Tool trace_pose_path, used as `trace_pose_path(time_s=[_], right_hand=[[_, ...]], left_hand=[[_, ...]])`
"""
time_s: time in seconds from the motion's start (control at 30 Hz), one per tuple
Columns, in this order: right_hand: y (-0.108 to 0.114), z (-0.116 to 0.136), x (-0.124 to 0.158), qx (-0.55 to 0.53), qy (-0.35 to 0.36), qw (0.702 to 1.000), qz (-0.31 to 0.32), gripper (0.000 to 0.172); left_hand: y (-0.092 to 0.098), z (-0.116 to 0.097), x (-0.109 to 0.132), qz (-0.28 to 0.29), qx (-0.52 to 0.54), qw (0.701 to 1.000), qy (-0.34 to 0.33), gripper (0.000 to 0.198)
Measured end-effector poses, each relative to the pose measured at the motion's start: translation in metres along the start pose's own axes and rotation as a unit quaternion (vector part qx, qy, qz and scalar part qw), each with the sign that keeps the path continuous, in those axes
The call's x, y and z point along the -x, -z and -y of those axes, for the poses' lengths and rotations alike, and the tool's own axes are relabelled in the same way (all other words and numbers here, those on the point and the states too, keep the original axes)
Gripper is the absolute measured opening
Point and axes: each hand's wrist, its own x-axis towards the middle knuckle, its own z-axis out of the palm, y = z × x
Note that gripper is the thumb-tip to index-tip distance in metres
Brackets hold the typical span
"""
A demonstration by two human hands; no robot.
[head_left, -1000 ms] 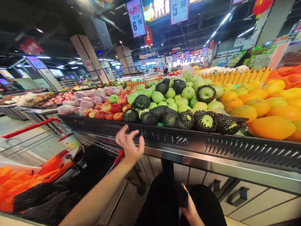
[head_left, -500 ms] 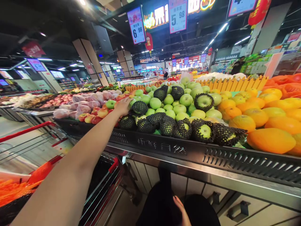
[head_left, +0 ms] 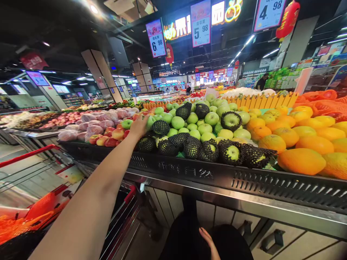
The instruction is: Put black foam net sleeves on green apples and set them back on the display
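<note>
right hand [head_left: 207,242] low and near, resting on dark clothing, fingers loose, gripping nothing | cart [head_left: 29,159] near left — orange netting inside | left hand [head_left: 140,126] stretched far over the bin edge [head_left: 244,180], closed on a green apple [head_left: 150,121] beside the red apples [head_left: 114,135] | netted apples [head_left: 187,144] just right

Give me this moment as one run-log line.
left hand: on green apple in fruit display | right hand: low by body, holds nothing visible | shopping cart: left of person

Orange melons [head_left: 300,160] beside netted fruit [head_left: 208,150]; red cart [head_left: 130,193] below.
</note>
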Motion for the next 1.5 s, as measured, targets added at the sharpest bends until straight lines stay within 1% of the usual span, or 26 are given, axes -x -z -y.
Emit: trace_pose_path(time_s=[0.1,0.17,0.23,0.3,0.37,0.43,0.47,0.53,0.57,0.63,0.7,0.77,0.83,0.9,0.93,0.97,1.0,1.03,1.1,1.13,1.17,1.2,1.23,1.3,1.43,1.5], right_hand=[[-0.002,-0.004,0.002,0.007,0.007,1.000,-0.015,0.063],[-0.001,-0.008,0.000,0.018,0.022,1.000,-0.004,0.069],[-0.001,-0.009,-0.003,0.017,0.013,1.000,0.006,0.073],[-0.006,-0.007,-0.006,-0.012,-0.019,0.999,-0.024,0.065],[-0.014,-0.002,-0.008,-0.062,-0.065,0.993,-0.081,0.050],[-0.025,0.004,-0.009,-0.105,-0.099,0.982,-0.121,0.044],[-0.029,0.008,-0.009,-0.117,-0.110,0.979,-0.125,0.044],[-0.038,0.015,-0.008,-0.129,-0.121,0.977,-0.118,0.043],[-0.041,0.019,-0.006,-0.137,-0.125,0.976,-0.116,0.042],[-0.045,0.030,0.000,-0.153,-0.126,0.975,-0.105,0.043],[-0.048,0.043,0.012,-0.168,-0.121,0.974,-0.094,0.047],[-0.050,0.059,0.030,-0.175,-0.109,0.975,-0.078,0.051],[-0.054,0.078,0.051,-0.163,-0.085,0.982,-0.041,0.051],[-0.060,0.096,0.069,-0.122,-0.059,0.991,0.009,0.047],[-0.063,0.102,0.076,-0.089,-0.059,0.994,0.033,0.045],[-0.065,0.105,0.080,-0.061,-0.063,0.995,0.044,0.042],[-0.066,0.107,0.083,-0.042,-0.073,0.995,0.046,0.038],[-0.066,0.105,0.085,-0.034,-0.085,0.995,0.042,0.035],[-0.064,0.098,0.087,-0.042,-0.109,0.993,0.021,0.029],[-0.062,0.094,0.088,-0.053,-0.118,0.992,0.011,0.029],[-0.060,0.090,0.089,-0.065,-0.125,0.990,0.004,0.029],[-0.060,0.088,0.089,-0.075,-0.130,0.989,0.001,0.031],[-0.060,0.087,0.090,-0.084,-0.135,0.987,0.000,0.032],[-0.066,0.089,0.089,-0.092,-0.145,0.985,0.012,0.036],[-0.089,0.091,0.084,-0.054,-0.166,0.982,0.069,0.038],[-0.100,0.087,0.082,-0.012,-0.164,0.981,0.099,0.038]], left_hand=[[0.008,0.004,0.017,-0.084,0.039,0.994,0.052,0.085],[0.015,0.006,0.028,-0.151,0.086,0.982,0.072,0.093],[0.023,0.004,0.043,-0.213,0.134,0.963,0.092,0.091],[0.030,-0.003,0.067,-0.272,0.186,0.936,0.124,0.087],[0.033,-0.019,0.103,-0.325,0.248,0.901,0.145,0.087],[0.030,-0.042,0.154,-0.362,0.315,0.864,0.151,0.091],[0.026,-0.056,0.184,-0.365,0.344,0.850,0.162,0.092],[0.011,-0.086,0.251,-0.325,0.410,0.826,0.210,0.094],[0.001,-0.101,0.286,-0.280,0.468,0.804,0.239,0.094],[-0.020,-0.129,0.349,-0.163,0.591,0.731,0.300,0.093],[-0.037,-0.156,0.397,-0.044,0.689,0.628,0.359,0.089],[-0.043,-0.179,0.426,0.049,0.750,0.531,0.391,0.085],[-0.041,-0.196,0.439,0.123,0.783,0.458,0.402,0.082],[-0.039,-0.206,0.442,0.188,0.797,0.412,0.399,0.082],[-0.040,-0.209,0.443,0.211,0.797,0.407,0.394,0.084],[-0.042,-0.209,0.444,0.220,0.789,0.424,0.387,0.087],[-0.045,-0.208,0.447,0.218,0.772,0.469,0.371,0.089],[-0.048,-0.207,0.451,0.210,0.743,0.534,0.344,0.091],[-0.054,-0.202,0.461,0.206,0.653,0.682,0.259,0.094],[-0.057,-0.199,0.467,0.220,0.602,0.739,0.207,0.095],[-0.059,-0.197,0.473,0.239,0.557,0.780,0.158,0.094],[-0.061,-0.195,0.479,0.261,0.522,0.804,0.117,0.092],[-0.062,-0.194,0.483,0.279,0.502,0.814,0.086,0.090],[-0.067,-0.194,0.491,0.292,0.498,0.815,0.046,0.088],[-0.079,-0.193,0.497,0.251,0.562,0.788,0.017,0.092],[-0.079,-0.189,0.495,0.222,0.584,0.781,0.009,0.086]])
